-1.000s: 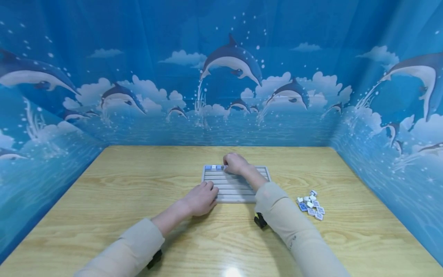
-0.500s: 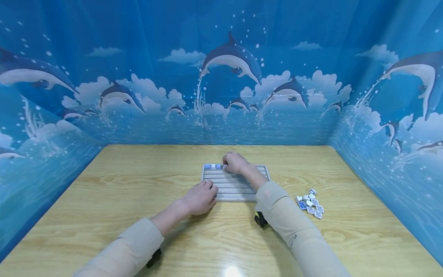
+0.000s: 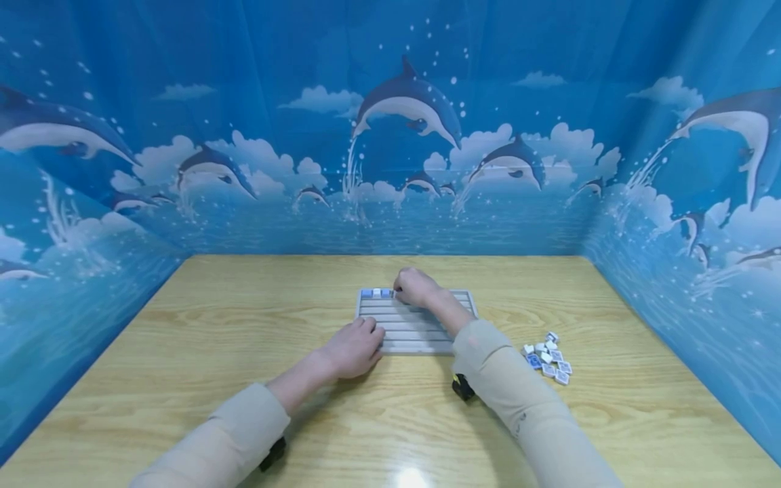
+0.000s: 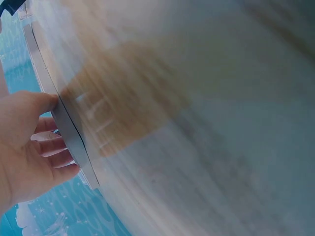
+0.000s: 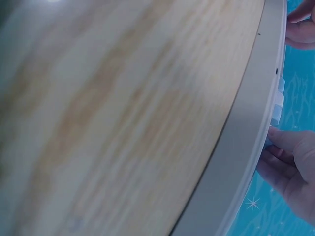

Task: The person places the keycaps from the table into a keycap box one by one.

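A grey tray (image 3: 405, 339) with ridged rows lies on the table. Along its back row, at the left, sit a few blue and white keycaps (image 3: 376, 293). My right hand (image 3: 417, 287) reaches over the back row, just right of them. Its thumb and fingers pinch a small bluish keycap (image 5: 268, 142), mostly hidden by the fingertips in the right wrist view. At the tray's front left corner, my left hand (image 3: 354, 348) holds the edge. In the left wrist view, its thumb lies against the tray's front wall (image 4: 69, 129), with the fingers curled at the side.
A loose pile of white and blue keycaps (image 3: 547, 359) lies on the wooden table (image 3: 244, 305), right of the tray and beside the right sleeve. A blue dolphin-print curtain (image 3: 390, 224) stands behind the table and along both sides.
My right hand stays at the same spot on the back row, its fingers shifting only very slightly. The left hand, tray and pile have not moved.
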Motion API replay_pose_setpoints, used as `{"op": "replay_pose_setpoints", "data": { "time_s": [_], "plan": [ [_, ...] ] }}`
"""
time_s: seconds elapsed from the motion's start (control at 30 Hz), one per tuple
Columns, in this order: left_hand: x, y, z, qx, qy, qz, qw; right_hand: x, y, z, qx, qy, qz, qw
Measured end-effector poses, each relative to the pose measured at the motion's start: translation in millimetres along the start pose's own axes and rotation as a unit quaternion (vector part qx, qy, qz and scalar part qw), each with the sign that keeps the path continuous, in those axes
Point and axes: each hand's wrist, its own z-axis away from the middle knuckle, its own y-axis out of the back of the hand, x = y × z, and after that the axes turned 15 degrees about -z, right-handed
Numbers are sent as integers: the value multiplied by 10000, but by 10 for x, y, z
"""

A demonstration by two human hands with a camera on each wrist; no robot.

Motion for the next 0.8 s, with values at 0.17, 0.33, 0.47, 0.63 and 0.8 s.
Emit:
{"op": "replay_pose_setpoints", "data": {
  "time_s": [0.17, 0.33, 0.47, 0.63, 0.8],
  "plan": [
    [-5, -5, 8, 70, -21, 63, 10000, 11, -1, 11, 6, 27, -67, 10000],
    [-23, -21, 26, 413, -147, 99, 9990, 24, 5, 15, 37, 165, -72, 9998],
    [-25, -19, 18, 341, -111, 71, 9993, 29, 4, 14, 57, 281, -25, 9996],
    [-13, -11, -1, -12, 18, 36, 10000, 33, -8, 14, 24, 338, -1, 9994],
    [-11, 13, 0, -132, 47, 26, 9999, 31, -24, 7, -16, 356, -32, 9994]
  ]
}}
